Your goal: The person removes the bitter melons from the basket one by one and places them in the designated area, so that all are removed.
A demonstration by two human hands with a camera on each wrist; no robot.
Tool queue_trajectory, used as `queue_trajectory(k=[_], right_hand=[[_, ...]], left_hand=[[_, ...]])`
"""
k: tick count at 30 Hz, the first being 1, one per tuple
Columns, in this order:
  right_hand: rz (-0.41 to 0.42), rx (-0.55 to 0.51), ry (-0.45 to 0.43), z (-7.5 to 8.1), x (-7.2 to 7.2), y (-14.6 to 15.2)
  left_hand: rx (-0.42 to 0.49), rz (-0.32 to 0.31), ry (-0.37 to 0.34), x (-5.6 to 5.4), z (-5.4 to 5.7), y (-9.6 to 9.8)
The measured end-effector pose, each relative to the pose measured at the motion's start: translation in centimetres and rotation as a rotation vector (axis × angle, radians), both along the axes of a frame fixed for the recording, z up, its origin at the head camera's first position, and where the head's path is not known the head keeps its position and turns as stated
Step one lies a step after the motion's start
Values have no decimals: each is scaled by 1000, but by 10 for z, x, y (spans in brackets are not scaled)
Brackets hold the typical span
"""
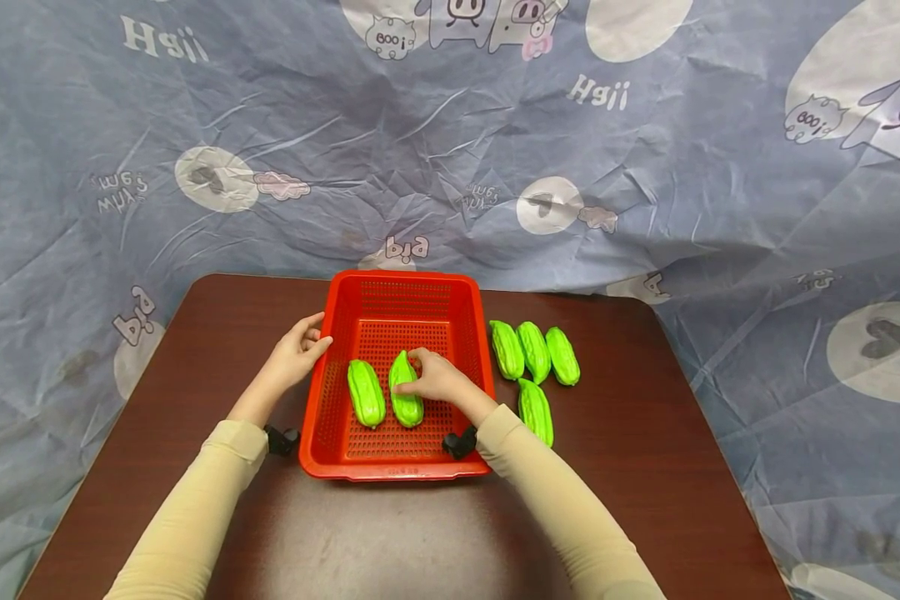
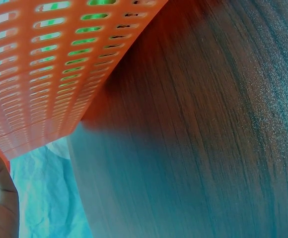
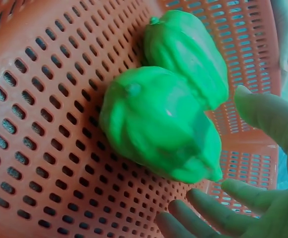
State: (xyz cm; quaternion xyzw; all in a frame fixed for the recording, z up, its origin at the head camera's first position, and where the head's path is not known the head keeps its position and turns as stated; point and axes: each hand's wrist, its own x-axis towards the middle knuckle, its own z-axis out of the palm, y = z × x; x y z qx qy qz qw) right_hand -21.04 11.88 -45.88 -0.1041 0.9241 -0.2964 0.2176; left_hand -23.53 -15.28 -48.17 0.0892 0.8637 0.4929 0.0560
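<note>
Two green bitter melons lie side by side on the floor of the red plastic basket (image 1: 386,472): a left one (image 1: 367,393) and a right one (image 1: 406,408). My right hand (image 1: 444,381) is over the right melon, thumb and fingers spread around it. In the right wrist view, gaps show between that melon (image 3: 159,119) and the fingers (image 3: 218,210). At the basket's left side, my left hand (image 1: 294,354) holds the rim, its thumb lying over the edge. Only part of this hand (image 2: 0,193) shows in the left wrist view, beside the slotted basket wall (image 2: 44,64).
Several more bitter melons lie on the brown table (image 1: 630,467) right of the basket, three in a row, including a middle one (image 1: 534,352), and a nearer one (image 1: 536,412) partly behind the right sleeve. A patterned grey-blue cloth (image 1: 390,183) hangs behind the table.
</note>
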Motion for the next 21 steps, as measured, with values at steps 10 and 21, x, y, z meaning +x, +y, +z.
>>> queue_trajectory(k=[10,21], right_hand=[[19,80,-33,-7,4,-5],[15,110,-21,-8,4,-12]], left_hand=[[7,2,11,0,-2,0],[-6,-4,17,2,2,1]])
